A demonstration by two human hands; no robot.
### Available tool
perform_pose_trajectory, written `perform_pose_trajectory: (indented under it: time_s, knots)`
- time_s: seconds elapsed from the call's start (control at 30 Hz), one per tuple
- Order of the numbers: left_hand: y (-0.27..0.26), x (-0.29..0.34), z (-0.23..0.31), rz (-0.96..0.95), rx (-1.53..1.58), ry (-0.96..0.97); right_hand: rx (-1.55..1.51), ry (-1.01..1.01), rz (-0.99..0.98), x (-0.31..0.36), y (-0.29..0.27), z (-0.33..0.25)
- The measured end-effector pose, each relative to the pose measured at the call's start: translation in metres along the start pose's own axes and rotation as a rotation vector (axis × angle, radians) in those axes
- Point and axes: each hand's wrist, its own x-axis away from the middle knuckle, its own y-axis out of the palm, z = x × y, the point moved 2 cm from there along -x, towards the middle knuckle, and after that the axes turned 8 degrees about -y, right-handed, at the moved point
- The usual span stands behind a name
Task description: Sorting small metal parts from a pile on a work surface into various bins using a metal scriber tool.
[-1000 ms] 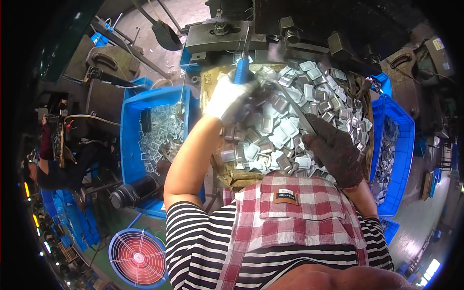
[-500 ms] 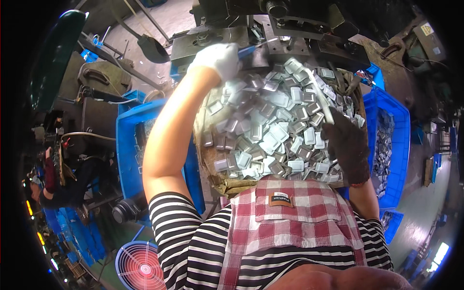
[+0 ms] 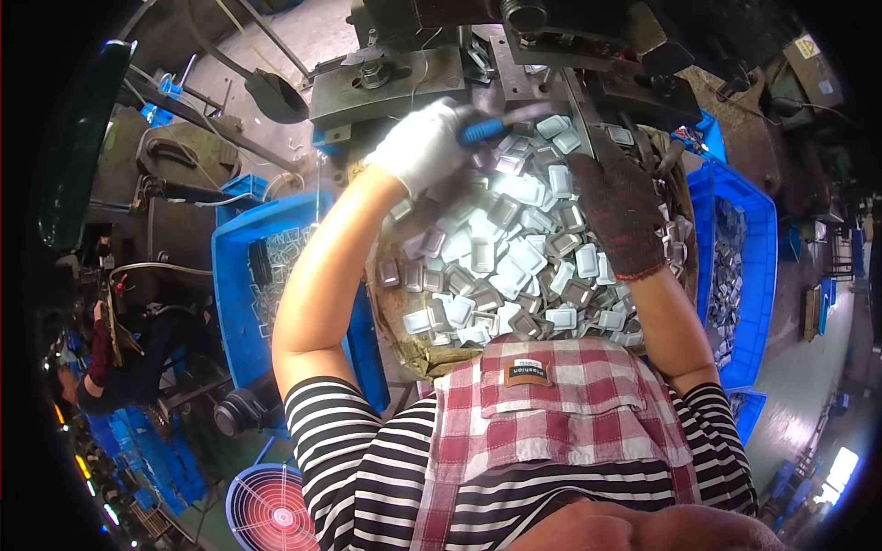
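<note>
My left hand (image 3: pixel 421 150), in a white glove, is closed around a blue-handled tool (image 3: pixel 481 131). Its grey end is smeared by motion and points right, so its exact kind cannot be made out. A dark knitted glove covers my right hand (image 3: pixel 625 211), which grips the lower end of a long, thin metal strip (image 3: pixel 581 112). The strip's far end reaches up to the machine's metal blocks. Below and between both hands lies a heap of small, shallow rectangular metal pieces (image 3: pixel 519 262), some shiny and some dull grey.
Heavy machine blocks (image 3: pixel 386 87) stand along the far side. A blue bin (image 3: pixel 230 294) of metal pieces is at the left, another blue bin (image 3: pixel 763 275) at the right. A red-centred fan (image 3: pixel 276 514) sits low at the left. Another person's arm (image 3: pixel 97 344) shows at far left.
My right hand has moved up and left, carrying the strip from over the heap toward the machine. My left hand, with the blue-handled tool, has come slightly down and right.
</note>
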Motion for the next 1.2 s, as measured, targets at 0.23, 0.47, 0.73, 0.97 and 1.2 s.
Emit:
perform_pose_trajectory:
  time_s: [0.23, 0.47, 0.73, 0.97, 1.2]
  knots:
    - [0.024, 0.013, -0.022, 0.085, -0.129, 0.034, 0.180, 0.040, 0.007, 0.008, -0.004, -0.004]
    - [0.015, 0.045, -0.036, 0.206, 0.938, -0.530, -0.322, 0.633, -0.255, 0.032, -0.051, -0.034]
    - [0.015, 0.060, -0.005, 0.106, 1.049, -0.538, -0.535, 0.567, -0.448, 0.066, -0.036, -0.060]
    - [0.021, 0.067, -0.010, 0.083, 1.034, -0.471, -0.438, 0.493, -0.546, 0.065, -0.038, -0.057]
    - [0.017, 0.073, -0.037, -0.035, 0.820, -0.475, -0.441, 0.267, -0.559, 0.070, -0.037, -0.060]
